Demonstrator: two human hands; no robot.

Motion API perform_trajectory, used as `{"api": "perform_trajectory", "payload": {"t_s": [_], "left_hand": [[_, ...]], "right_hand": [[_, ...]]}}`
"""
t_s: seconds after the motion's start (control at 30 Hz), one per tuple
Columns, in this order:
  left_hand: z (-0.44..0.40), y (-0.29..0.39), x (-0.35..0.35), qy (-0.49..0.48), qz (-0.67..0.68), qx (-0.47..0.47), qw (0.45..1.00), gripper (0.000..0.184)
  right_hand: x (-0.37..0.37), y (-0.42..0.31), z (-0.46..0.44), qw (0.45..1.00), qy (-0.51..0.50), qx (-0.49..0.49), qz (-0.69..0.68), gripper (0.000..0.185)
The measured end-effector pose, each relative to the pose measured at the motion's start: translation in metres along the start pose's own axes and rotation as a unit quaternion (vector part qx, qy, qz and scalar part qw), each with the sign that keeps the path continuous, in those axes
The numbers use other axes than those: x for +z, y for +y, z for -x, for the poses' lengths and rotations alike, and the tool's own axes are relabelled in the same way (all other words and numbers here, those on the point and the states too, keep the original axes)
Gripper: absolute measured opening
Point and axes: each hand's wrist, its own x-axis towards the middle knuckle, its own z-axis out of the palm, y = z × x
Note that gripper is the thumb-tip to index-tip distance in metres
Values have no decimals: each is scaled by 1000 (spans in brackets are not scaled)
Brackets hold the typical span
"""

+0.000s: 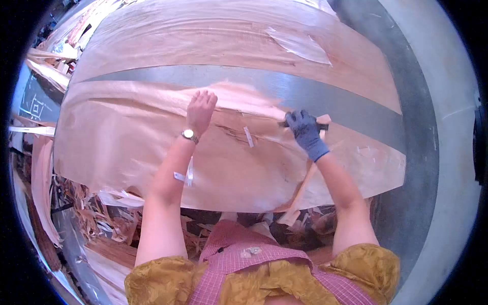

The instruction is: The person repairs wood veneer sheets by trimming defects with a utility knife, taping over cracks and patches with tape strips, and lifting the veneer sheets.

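My left hand (201, 109), bare with a watch (188, 134) on the wrist, is closed at the far edge of a thin wood veneer sheet (152, 147). Its fingertips are partly hidden. A pale strip of veneer (244, 100) beside it is blurred. In a blue-grey glove, my right hand (304, 133) grips a dark bar-shaped tool (323, 126) whose ends stick out on both sides. From near that hand a narrow veneer strip (303, 189) hangs over the sheet's near edge. Small white tape pieces (248, 136) lie on the sheet.
A second veneer sheet (203, 40) lies beyond a grey strip of table surface (244, 75). Torn veneer scraps (117, 218) are heaped below the near edge. More veneer pieces (43, 178) stand at the left. A pale curved surface (457, 127) borders the right.
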Motion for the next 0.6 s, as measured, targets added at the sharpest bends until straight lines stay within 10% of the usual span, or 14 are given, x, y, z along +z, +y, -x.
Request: {"api": "perform_trajectory", "payload": {"t_s": [0.33, 0.6], "left_hand": [[41, -4, 23, -16, 47, 38, 998, 16], [41, -7, 20, -25, 61, 49, 997, 12]], "right_hand": [[-4, -47, 37, 984, -162, 47, -53, 37], [-65, -44, -22, 895, -92, 144, -411, 37]]}}
